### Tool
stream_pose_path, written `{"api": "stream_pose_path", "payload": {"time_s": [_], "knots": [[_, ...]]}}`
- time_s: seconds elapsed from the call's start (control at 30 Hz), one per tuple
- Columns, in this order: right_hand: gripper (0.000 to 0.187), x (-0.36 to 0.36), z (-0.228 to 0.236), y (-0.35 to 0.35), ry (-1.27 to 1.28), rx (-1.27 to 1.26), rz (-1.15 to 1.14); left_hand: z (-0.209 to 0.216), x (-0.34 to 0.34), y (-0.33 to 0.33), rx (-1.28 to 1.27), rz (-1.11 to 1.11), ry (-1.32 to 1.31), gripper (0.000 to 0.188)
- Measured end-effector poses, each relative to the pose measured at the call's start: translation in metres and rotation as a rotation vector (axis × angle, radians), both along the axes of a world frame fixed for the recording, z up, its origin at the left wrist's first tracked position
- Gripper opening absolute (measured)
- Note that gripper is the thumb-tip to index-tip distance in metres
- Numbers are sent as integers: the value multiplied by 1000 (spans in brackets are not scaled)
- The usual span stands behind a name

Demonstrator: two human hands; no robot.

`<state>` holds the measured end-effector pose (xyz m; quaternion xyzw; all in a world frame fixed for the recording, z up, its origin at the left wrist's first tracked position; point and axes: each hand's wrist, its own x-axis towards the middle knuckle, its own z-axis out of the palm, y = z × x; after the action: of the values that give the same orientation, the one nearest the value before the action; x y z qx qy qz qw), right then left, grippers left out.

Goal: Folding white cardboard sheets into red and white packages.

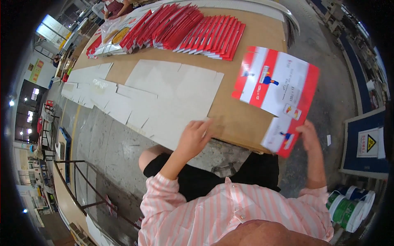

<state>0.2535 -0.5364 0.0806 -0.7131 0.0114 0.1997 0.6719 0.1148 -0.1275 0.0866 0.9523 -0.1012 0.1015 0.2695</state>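
A flat red-and-white printed carton blank [283, 92], slotted at its edges, is held up tilted over the table's right end. My right hand [308, 134] grips its lower right edge, fingers closed on it. My left hand [196, 136] hovers by the near edge of the table, bent fingers apart, with nothing visible in it. Just beyond it lie plain pale-grey slotted cardboard sheets [172, 92], overlapping. Farther back, a long row of folded red-and-white cartons [209, 35] leans in a fanned stack.
Brown board covers the table [242, 127]. On the left stands a dark metal frame rack [88, 184]. Green and white buckets [349, 213] stand at the lower right, below a blue cabinet [363, 143] with a warning sign. Another person [117, 8] is at the far end.
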Motion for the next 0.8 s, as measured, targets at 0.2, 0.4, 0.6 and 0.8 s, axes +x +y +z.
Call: {"api": "stream_pose_path", "payload": {"time_s": [0.2,0.4,0.6,0.8], "knots": [[42,172,-25,-13,-51,-145,16,-30,-58,42,404,242,284,88],[50,331,-100,98,-405,-495,-221,-41,-55,15,442,233,218,84],[46,317,-87,296,-480,-872,-103,-37,-57,19,438,250,223,77],[46,273,-72,236,-563,-857,47,22,-43,55,43,281,566,30]]}}
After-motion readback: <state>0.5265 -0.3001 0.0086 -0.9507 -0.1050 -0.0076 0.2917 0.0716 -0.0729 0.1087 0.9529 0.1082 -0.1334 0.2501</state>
